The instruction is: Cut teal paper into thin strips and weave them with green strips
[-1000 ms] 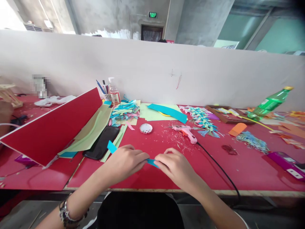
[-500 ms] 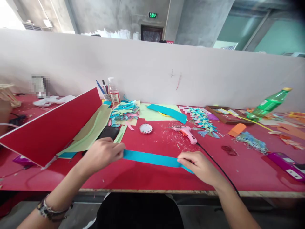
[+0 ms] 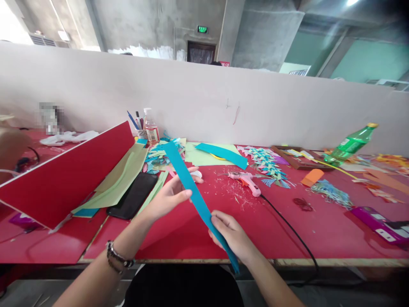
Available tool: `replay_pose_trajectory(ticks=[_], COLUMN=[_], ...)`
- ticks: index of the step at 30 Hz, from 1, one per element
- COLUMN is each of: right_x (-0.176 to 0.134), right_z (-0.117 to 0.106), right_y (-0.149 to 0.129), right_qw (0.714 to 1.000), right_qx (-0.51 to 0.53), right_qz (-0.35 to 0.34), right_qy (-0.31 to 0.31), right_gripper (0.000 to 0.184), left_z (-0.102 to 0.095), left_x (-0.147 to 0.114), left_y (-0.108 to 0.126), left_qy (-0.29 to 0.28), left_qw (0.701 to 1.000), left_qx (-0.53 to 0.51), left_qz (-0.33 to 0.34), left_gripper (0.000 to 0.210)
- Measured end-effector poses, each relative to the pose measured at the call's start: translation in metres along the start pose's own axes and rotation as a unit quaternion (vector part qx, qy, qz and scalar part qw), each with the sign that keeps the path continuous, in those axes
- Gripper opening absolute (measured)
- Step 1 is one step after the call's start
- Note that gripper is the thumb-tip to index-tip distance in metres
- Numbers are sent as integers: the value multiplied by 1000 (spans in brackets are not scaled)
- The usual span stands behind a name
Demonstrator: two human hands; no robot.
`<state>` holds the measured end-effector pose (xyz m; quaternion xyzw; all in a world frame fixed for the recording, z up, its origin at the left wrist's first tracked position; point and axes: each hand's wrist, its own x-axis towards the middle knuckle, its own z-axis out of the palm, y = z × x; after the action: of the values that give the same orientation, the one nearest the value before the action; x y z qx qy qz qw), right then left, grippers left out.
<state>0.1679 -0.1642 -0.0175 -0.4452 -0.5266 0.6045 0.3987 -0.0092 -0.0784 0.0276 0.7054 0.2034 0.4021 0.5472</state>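
A long blue paper strip [image 3: 200,202] slants over the front of the table, its upper end pointing away to the left and its lower end over the edge. My right hand [image 3: 231,234] is closed around the strip's lower part, pinching it between thumb and fingers. My left hand [image 3: 168,196] is beside the strip's upper half, its fingers stretched out behind the paper and its thumb at the left edge. Those fingers are spread, not clenched. Past them, a white round lid [image 3: 197,174] is partly hidden.
A pink glue gun [image 3: 246,181] with a black cord lies on the red table [image 3: 271,230]. A black phone [image 3: 132,196], green paper sheets [image 3: 118,170] and a red upright board [image 3: 73,175] stand left. A green bottle [image 3: 353,145] leans at right; a purple power strip [image 3: 380,224] lies nearer.
The strip has swung from nearly level, stretched between both hands, to a steep slant. My left hand has let go of its end and moved right, uncovering the phone; my right hand has moved left and down.
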Motion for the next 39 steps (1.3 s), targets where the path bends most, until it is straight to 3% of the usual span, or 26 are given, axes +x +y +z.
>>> replay_pose_trajectory(ticks=[5,10,13,16,19,26,32,36,39], right_x=[3,23,35,44,52,78,101,110,113], right_z=[-6,-18,-12,-4,-2,-19,-33,-40,-40], right_y=[-11,-34,-48,-56,-60,-64,-51,-40,-32], right_qw=[992,970,960,953,950,966,982,980,977], right_qx=[-113,-134,-134,-163,-177,-115,-36,-76,-94], right_qz=[-43,-196,-234,-229,-217,-207,-167,-160,-161], right_qy=[-44,59,77,108,139,102,81,91,105], right_gripper=[21,26,35,33,23,17,22,18,14], left_z=[0,21,36,42,41,26,13,11,11], left_x=[-2,-6,-7,-8,-6,12,27,33,37], left_y=[1,-7,-10,-10,-9,-19,-34,-41,-48], left_qy=[65,16,3,17,19,-6,-17,-32,-6], left_qw=[996,988,976,961,959,980,983,981,976], left_qx=[35,92,185,257,263,121,92,72,49], left_qz=[-52,-119,-110,-99,-101,-157,-155,-180,-214], left_gripper=[37,36,36,39,40,37,35,37,39])
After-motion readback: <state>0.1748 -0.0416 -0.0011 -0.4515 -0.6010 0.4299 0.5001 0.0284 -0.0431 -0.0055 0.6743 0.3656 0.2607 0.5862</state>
